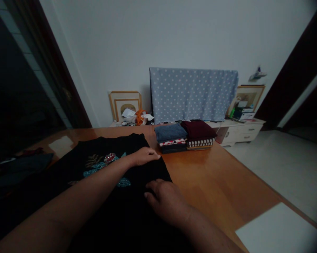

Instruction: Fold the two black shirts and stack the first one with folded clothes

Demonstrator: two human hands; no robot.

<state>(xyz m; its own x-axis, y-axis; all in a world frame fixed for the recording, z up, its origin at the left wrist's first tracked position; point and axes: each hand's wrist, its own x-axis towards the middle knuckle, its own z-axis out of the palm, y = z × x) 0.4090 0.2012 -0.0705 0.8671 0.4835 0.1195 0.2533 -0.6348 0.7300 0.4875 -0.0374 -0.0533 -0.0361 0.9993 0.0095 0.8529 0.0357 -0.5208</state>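
Observation:
A black garment (137, 211) is spread over the wooden table in front of me, with a sparkling pattern of teal leaves (95, 170) and a red flower (110, 157) on it. My left hand (145, 156) rests on the cloth near its right edge, fingers stretched out and slightly bent. Closer to me, my right hand (166, 198) has its fingers curled, with thumb and forefinger closed on the same black cloth. My left forearm crosses over part of the pattern and hides it. The garment's near part fades into dark shadow.
Folded clothes stand in two stacks, one topped with blue denim (171, 131), the other with maroon cloth (199, 130), on the wooden table (200, 175). A white sheet (282, 230) lies at right. More dark clothes (24, 163) lie left. Behind are a dotted cover (192, 93) and a white cabinet (242, 131).

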